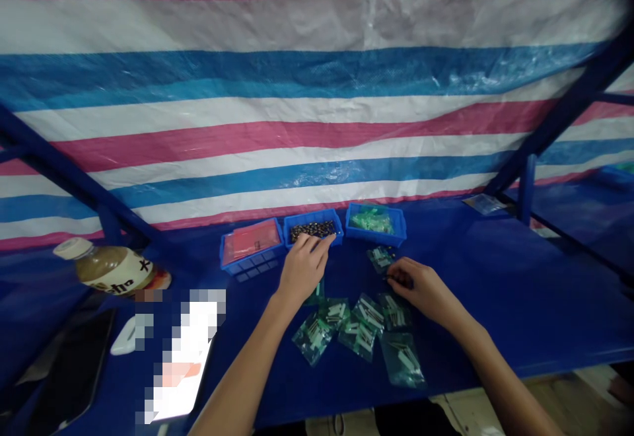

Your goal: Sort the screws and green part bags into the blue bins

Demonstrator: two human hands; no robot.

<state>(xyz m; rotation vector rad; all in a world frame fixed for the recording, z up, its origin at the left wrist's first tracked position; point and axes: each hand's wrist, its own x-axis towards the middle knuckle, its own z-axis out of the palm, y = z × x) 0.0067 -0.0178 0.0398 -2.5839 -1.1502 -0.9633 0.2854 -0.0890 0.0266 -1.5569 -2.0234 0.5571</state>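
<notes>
My left hand point(306, 261) reaches to the front edge of the middle blue bin point(313, 220), its fingertips over the small dark and brassy parts inside. Whether those fingers hold a part is too small to tell. To the right, my right hand point(411, 279) has its fingers curled together just below a small clear packet point(380, 259); what they pinch, if anything, is hidden. Several clear packets with pale and metallic pieces, such as one packet point(403, 359), lie on the blue table between and below my hands.
A bin of red packets point(251, 241) stands left, a bin of green pieces point(375, 220) right. A bottle point(116, 267), a dark phone point(74, 370), a white case point(126, 335) and a bright screen point(185, 357) lie left. Striped sheeting hangs behind blue frame bars point(528, 188).
</notes>
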